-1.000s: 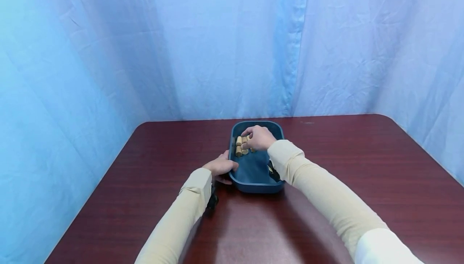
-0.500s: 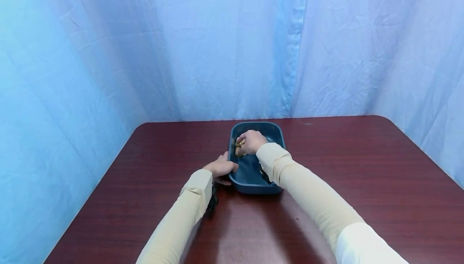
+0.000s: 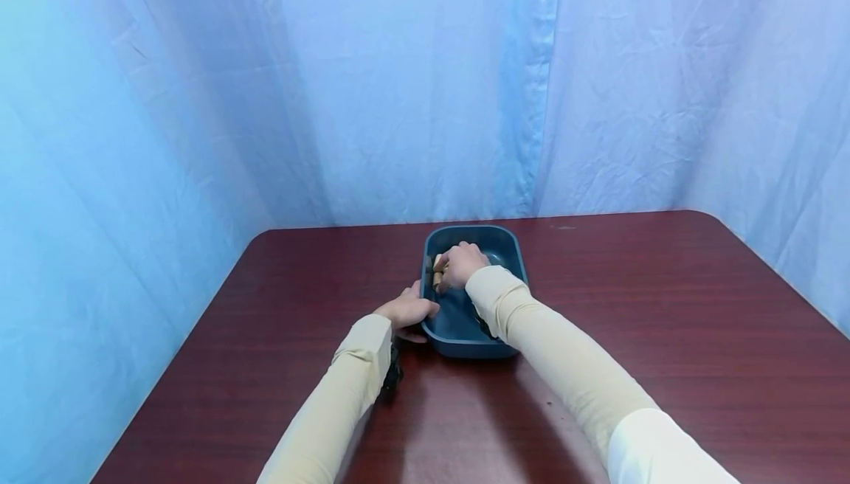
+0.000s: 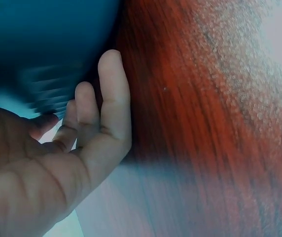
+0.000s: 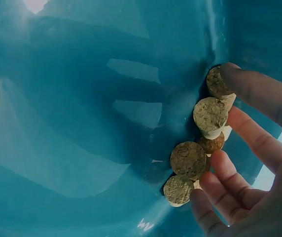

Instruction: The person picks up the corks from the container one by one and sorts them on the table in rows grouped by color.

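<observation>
Inside a deep blue rectangular bin (image 3: 468,351), several corks (image 3: 437,278) are bunched along the left side. My right hand (image 3: 462,264) reaches in over them from the right. In the right wrist view its thumb (image 5: 259,91) touches the uppermost cork (image 5: 218,81), and the spread fingers (image 5: 225,168) rest against the others, including a front cork (image 5: 210,116) and a lower cork (image 5: 178,190). My left hand (image 3: 408,309) holds the bin by its left wall, thumb over the rim and fingers low on the outside, as the left wrist view shows.
The bin stands on a dark red wood-grain table (image 3: 319,285), close to its far edge. Pale blue curtains (image 3: 412,85) hang behind and at both sides. Black wrist straps show beneath both cream sleeves.
My right hand has moved left and slightly nearer, down onto the corks, which it now largely covers in the head view. The left hand stays at the bin's wall.
</observation>
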Available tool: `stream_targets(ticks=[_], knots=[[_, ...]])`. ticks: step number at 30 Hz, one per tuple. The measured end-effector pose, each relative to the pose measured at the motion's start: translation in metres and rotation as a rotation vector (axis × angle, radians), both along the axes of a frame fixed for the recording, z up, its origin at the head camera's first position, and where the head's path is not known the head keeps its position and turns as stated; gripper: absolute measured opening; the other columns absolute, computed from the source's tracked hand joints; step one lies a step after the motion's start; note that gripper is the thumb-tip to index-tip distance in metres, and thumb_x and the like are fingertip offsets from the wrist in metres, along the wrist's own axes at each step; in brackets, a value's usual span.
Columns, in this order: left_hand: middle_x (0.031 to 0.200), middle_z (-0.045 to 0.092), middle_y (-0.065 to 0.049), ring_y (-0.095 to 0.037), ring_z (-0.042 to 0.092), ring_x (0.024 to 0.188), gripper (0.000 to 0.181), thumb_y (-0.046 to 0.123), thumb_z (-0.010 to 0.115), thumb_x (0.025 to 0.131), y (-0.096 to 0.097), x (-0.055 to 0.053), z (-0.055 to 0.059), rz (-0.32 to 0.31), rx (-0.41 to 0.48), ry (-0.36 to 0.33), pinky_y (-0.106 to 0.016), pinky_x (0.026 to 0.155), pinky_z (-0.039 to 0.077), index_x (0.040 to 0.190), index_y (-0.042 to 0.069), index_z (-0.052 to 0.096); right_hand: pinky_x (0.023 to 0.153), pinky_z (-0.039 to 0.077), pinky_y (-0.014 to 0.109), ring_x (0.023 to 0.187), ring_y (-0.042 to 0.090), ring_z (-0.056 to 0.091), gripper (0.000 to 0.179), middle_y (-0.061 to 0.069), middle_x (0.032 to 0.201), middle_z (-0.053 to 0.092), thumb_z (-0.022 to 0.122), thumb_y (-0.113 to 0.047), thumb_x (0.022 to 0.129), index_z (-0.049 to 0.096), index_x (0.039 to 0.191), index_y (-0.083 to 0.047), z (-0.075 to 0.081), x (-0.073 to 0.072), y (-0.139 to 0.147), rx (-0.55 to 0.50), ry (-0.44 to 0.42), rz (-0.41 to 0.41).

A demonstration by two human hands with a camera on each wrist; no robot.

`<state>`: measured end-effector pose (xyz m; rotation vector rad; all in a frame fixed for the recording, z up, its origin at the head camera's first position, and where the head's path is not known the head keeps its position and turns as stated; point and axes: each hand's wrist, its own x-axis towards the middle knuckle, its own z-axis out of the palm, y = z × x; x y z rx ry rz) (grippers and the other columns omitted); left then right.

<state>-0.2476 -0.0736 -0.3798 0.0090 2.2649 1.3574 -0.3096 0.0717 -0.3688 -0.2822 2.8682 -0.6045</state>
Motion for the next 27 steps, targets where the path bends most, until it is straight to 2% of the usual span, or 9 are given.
stream_targets(ticks=[9,16,23,27], knots=[[0.138,0.033,-0.019,-0.03,0.057,0.105,0.072,0.006,0.048,0.083,0.001,0.003,0.005,0.003,-0.01,-0.007,-0.037,0.069,0.061,0.152,0.006,0.028,0.102,0.044,0.05,0.124,0.034,0.044,0.034,0.015,0.131,0.053,0.081,-0.023,0.087,0.076,0.121,-0.017,-0.001,-0.001,-0.001,0.044,0.033,0.011],[0.142,0.032,-0.018,-0.029,0.06,0.1,0.076,0.007,0.048,0.083,0.001,-0.002,-0.001,0.015,-0.024,-0.003,-0.038,0.068,0.061,0.156,0.006,0.025,0.096,0.047,0.05,0.116,0.033,0.047,0.026,0.016,0.128,0.054,0.081,-0.02,0.087,0.078,0.112,-0.014,0.01,0.0,0.005,0.036,0.027,0.027],[0.14,0.034,-0.018,-0.03,0.058,0.105,0.075,0.006,0.049,0.083,0.001,-0.004,-0.003,0.018,-0.045,-0.005,-0.039,0.067,0.061,0.155,0.008,0.026,0.087,0.053,0.044,0.11,0.031,0.055,0.037,0.015,0.133,0.058,0.078,-0.021,0.089,0.073,0.125,-0.011,0.024,0.004,0.013,-0.011,-0.001,0.034],[0.142,0.033,-0.018,-0.03,0.059,0.105,0.076,0.006,0.049,0.083,0.002,-0.004,-0.003,0.02,-0.048,-0.005,-0.038,0.067,0.06,0.155,0.007,0.025,0.086,0.054,0.042,0.105,0.029,0.06,0.037,0.013,0.133,0.061,0.077,-0.02,0.09,0.072,0.126,-0.011,0.031,0.006,0.018,-0.066,-0.018,0.023]])
